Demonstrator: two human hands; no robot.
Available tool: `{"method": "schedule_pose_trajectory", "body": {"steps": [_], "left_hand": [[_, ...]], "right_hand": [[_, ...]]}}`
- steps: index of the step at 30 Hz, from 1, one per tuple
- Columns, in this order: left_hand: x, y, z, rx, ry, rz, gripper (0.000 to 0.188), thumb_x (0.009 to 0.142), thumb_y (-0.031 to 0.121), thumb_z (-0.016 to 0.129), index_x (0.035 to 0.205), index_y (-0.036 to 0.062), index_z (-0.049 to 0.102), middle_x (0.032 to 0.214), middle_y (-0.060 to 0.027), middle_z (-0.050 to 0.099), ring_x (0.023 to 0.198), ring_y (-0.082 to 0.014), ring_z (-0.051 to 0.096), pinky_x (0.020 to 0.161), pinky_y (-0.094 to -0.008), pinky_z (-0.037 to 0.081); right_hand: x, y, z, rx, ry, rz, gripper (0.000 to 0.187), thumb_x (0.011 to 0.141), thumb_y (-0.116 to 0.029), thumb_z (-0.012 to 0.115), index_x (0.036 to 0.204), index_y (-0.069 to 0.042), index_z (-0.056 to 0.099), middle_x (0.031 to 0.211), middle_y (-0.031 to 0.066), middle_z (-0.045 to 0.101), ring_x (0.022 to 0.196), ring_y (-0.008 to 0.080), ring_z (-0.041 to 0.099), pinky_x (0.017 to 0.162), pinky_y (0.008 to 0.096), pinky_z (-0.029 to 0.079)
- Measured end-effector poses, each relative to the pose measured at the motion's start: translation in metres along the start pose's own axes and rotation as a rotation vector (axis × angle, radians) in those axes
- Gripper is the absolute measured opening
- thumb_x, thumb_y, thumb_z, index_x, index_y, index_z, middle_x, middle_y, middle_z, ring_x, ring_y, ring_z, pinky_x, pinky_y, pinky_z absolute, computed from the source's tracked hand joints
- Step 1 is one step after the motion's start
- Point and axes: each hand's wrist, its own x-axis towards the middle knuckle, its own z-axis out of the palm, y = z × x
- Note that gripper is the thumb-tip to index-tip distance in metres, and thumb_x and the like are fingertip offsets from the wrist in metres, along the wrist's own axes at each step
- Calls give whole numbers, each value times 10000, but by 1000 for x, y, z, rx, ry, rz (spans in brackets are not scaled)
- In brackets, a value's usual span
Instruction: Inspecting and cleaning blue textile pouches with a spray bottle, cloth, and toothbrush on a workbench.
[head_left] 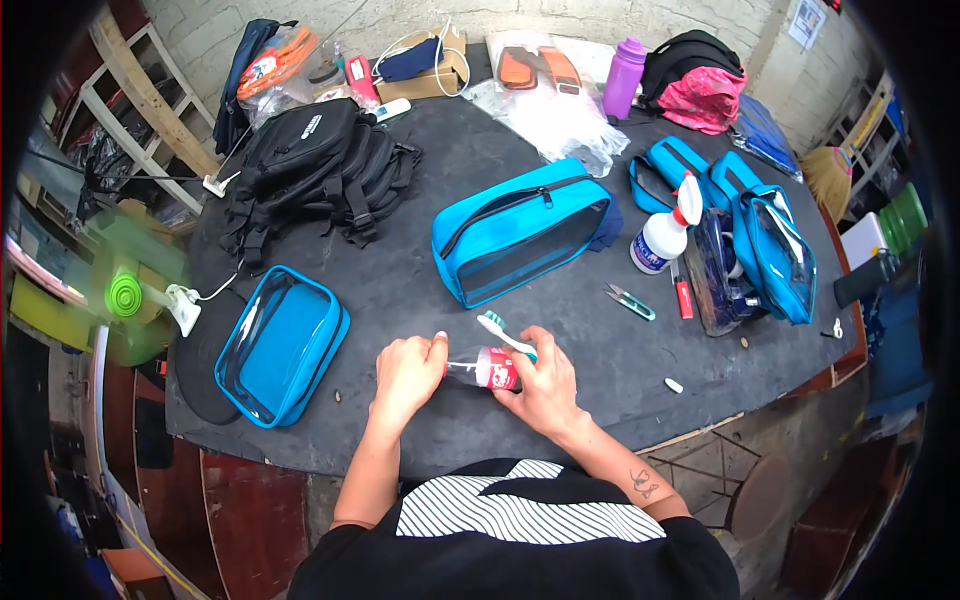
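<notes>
Near the table's front edge I hold a small clear plastic bottle [494, 368] with a red label, lying sideways between my hands. My left hand [408, 372] is closed at its left end, hiding that end. My right hand [545, 380] grips the labelled part and also a white and teal toothbrush [507, 335], whose bristle head points up and left. Just beyond stands a blue zipped pouch [525, 235] with a clear window. To the left lies a smaller blue clear-topped pouch [282, 345].
Right of my hands are a spray bottle [663, 238], thread snips [629, 301], a red cutter [683, 297] and more blue pouches [775, 250]. A black backpack [310, 175] lies far left, a purple bottle [623, 78] at the back. A green fan [125, 295] sits by the left edge.
</notes>
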Motion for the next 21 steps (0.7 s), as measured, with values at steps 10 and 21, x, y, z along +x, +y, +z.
{"method": "schedule_pose_trajectory", "body": {"steps": [10,21], "left_hand": [[8,-5,15,-229,192,285,382,882,251,498,595,0,532,516,-144,427,467,-288,478,478,-384,342],[17,-8,26,-713,81,388,316,880,273,635,1059,13,648,664,-28,599,612,-181,581,620,-345,478]], "right_hand": [[22,9,-26,304,-254,279,516,525,-221,856,970,-40,668,1063,139,505,924,301,601,777,392,511],[20,17,-20,-1,-87,263,466,529,-190,841,915,-51,621,1086,137,485,827,331,605,681,420,504]]}}
